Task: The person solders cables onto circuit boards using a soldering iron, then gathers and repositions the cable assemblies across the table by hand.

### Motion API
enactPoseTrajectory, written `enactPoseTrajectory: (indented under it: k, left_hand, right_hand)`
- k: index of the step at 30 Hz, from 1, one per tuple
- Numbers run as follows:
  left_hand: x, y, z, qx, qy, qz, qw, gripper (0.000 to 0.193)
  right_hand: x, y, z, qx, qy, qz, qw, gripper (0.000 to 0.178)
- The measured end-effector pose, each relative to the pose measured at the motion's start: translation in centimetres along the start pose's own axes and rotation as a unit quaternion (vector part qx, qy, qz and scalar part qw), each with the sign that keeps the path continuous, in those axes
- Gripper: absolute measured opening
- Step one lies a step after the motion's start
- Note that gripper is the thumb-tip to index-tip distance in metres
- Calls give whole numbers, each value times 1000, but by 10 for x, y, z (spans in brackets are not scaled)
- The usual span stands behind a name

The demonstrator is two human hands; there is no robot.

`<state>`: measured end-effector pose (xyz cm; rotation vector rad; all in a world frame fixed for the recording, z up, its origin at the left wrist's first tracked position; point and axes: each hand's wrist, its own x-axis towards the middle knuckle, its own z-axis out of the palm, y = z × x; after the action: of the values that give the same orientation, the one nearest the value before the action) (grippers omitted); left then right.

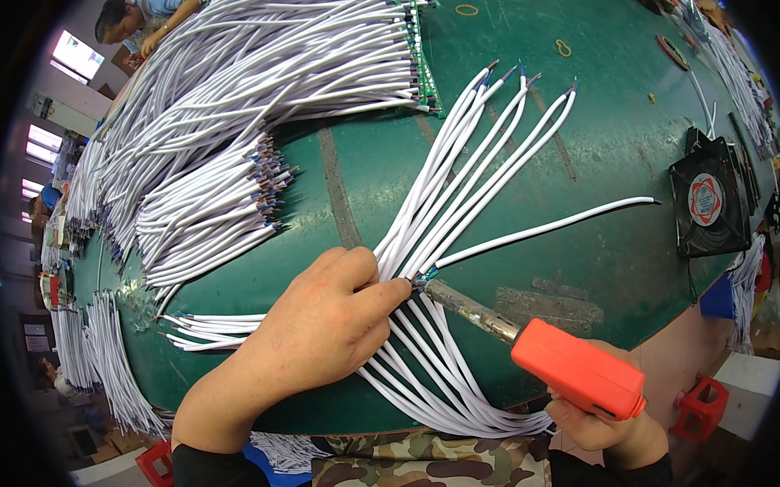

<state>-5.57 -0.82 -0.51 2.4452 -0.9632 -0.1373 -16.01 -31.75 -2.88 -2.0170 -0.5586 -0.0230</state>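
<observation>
My left hand (323, 314) is closed over a spread bundle of white cables (434, 219) on the green table. Its thumb and forefinger pinch a small end with coloured wires (427, 273); the fingers partly cover it. In my right hand (594, 422) is a red soldering gun (577, 368), gripped from below. The gun's metal barrel (473, 311) slants up to the left, its tip at or very near the pinched end. One white cable (545, 225) runs from there to the right. More cable lengths curve below my left hand toward the table's front edge.
A large heap of white cables (268, 50) with green circuit boards (422, 60) along its ends lies at the back left. Nearer is a bundle with bare wire ends (206, 211). A black fan (709, 199) stands on the right. Another person (157, 12) works at the far left.
</observation>
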Motion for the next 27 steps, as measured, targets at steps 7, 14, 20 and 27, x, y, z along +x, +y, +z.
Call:
enactPoseTrajectory:
  k: [7, 14, 20, 27]
  left_hand:
    - [1, 1, -2, -1, -2, 3, 1000, 33]
    - [0, 1, -4, -2, -26, -6, 1000, 31]
    - [1, 0, -3, -5, -29, -6, 1000, 31]
    - [0, 0, -5, 0, -47, -8, 999, 30]
  right_hand:
    - [0, -1, 1, -11, 11, -15, 1000, 57]
    - [0, 0, 1, -15, 9, -18, 1000, 57]
    - [2, -2, 2, 2, 15, 2, 1000, 56]
    - [3, -7, 0, 41, 27, 29, 998, 47]
